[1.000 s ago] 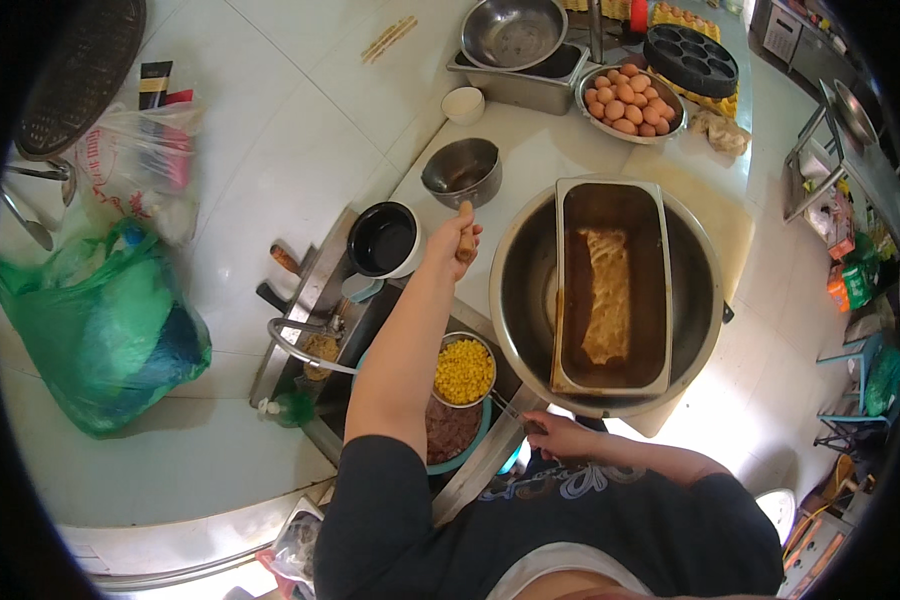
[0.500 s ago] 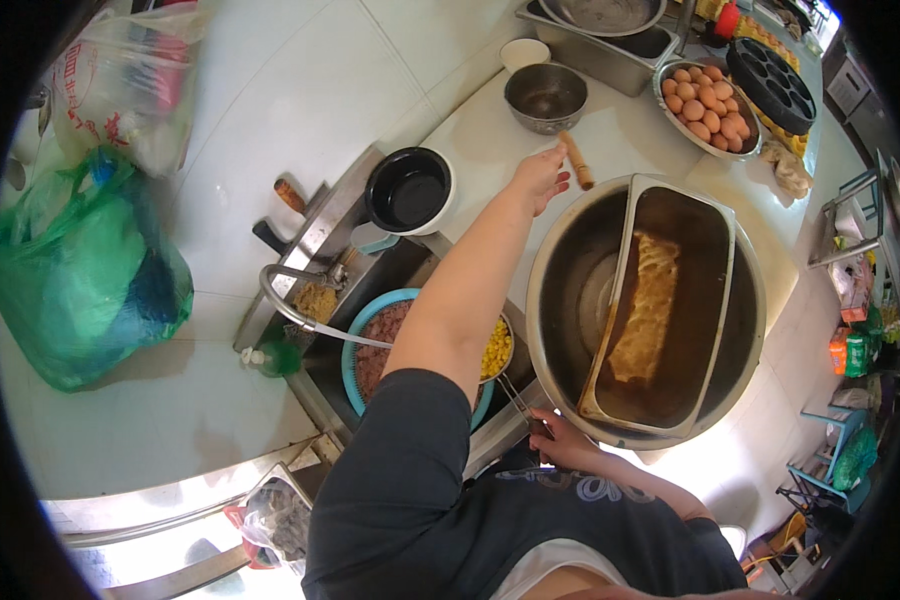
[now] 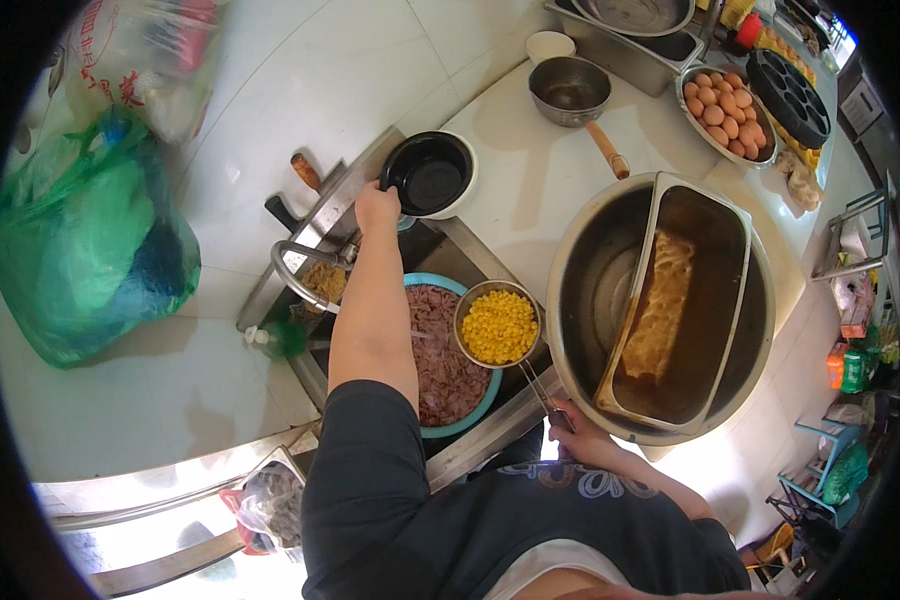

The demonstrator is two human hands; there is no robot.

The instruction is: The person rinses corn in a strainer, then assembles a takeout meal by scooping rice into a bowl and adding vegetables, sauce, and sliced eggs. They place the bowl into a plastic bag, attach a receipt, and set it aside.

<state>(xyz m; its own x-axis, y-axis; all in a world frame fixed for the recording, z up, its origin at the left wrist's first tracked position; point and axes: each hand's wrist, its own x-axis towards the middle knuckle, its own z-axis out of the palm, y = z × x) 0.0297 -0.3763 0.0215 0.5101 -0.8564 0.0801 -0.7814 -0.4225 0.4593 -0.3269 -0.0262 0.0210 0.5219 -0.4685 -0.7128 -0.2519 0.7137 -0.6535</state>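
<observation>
My left hand (image 3: 378, 208) is at the near-left rim of a black bowl (image 3: 428, 175), its fingers closed on the edge. That bowl rests in or on a white one at the sink's far corner. My right hand (image 3: 582, 438) grips the dark handle of a round metal strainer (image 3: 532, 375). Yellow corn kernels (image 3: 498, 326) fill the strainer, which is over the right side of a blue basin (image 3: 485, 405). Pinkish-brown chopped pieces (image 3: 448, 375) lie in the basin, inside the sink. My left forearm partly covers the basin and the faucet's water stream.
A curved faucet (image 3: 285, 265) stands left of my forearm. To the right, a large metal basin (image 3: 595, 240) holds a rectangular pan (image 3: 725, 330) with brown liquid. Farther back are a small saucepan (image 3: 570, 92) and a bowl of eggs (image 3: 727, 110). Green bags (image 3: 100, 250) lie left.
My left hand has moved from beside the saucepan's wooden handle, leftward and nearer, to the black bowl. More of the corn shows now. My right hand keeps its grip; the view has shifted slightly.
</observation>
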